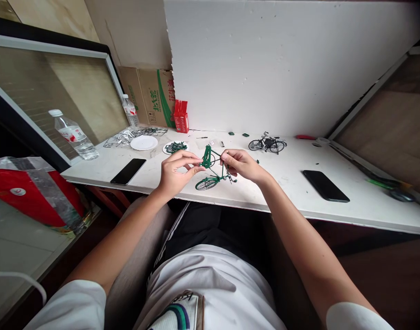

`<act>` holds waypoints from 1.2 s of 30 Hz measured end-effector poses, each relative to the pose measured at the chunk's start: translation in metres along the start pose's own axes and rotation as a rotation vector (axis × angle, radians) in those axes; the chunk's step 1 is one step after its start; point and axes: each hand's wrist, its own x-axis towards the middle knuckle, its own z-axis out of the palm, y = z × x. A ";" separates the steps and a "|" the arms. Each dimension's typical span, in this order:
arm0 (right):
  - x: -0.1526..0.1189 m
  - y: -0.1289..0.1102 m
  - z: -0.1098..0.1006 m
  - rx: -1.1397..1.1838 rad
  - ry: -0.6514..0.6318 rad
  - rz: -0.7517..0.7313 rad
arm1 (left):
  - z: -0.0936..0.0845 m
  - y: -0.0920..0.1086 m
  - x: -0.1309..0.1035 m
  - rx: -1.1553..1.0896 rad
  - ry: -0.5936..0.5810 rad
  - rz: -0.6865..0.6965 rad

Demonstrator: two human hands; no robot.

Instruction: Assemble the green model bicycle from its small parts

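Note:
A green model bicycle (pixel 210 179) is held up between my hands over the white table's front edge. Its spoked wheel hangs low on the left, and its handlebar points down to the right. My right hand (pixel 240 164) is closed in a pinch on the bicycle's frame. At the upper left of the model, the thumb and fingertips of my left hand (pixel 180 168) pinch a dark green part (pixel 207 156), which touches or overlaps the bicycle; whether it is fixed there I cannot tell. Behind my left hand, more green parts (pixel 175 146) lie on a small white plate.
A finished-looking black model bicycle (pixel 268 144) stands behind my right hand. Phones lie left (pixel 128 171) and right (pixel 325 185). Water bottles (pixel 75 136), a white plate (pixel 144 143), black part frames (pixel 150 132) and a red box (pixel 181 117) stand or lie at the back left.

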 end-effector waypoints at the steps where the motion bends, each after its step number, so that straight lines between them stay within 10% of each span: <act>1: 0.000 0.000 0.000 0.000 0.002 -0.003 | 0.000 0.000 0.000 0.003 0.001 -0.003; 36: -0.001 0.009 0.001 0.016 -0.035 -0.009 | 0.009 -0.004 -0.013 -0.276 -0.004 -0.338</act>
